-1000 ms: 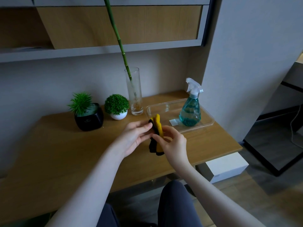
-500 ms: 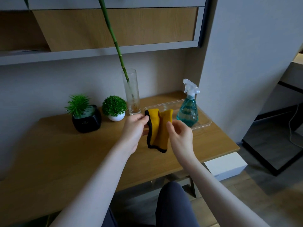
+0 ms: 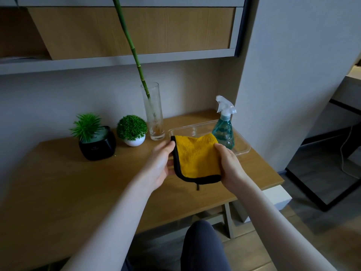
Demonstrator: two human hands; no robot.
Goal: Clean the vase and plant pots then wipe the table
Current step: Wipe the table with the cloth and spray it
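Both hands hold the yellow cloth (image 3: pixel 197 157) spread above the tabletop's (image 3: pixel 58 182) front right part: left hand (image 3: pixel 160 165) pinching its left edge, right hand (image 3: pixel 230 165) gripping its right. Vase (image 3: pixel 153 112) and pots (image 3: pixel 97 145) line the back edge; the front-left lies open.

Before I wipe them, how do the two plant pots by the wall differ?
The squarish glossy black pot is the larger and holds a spiky green plant; the round white pot is smaller and carries a dense ball of foliage. The black one stands further left. Both stand upright on the wooden table, untouched.
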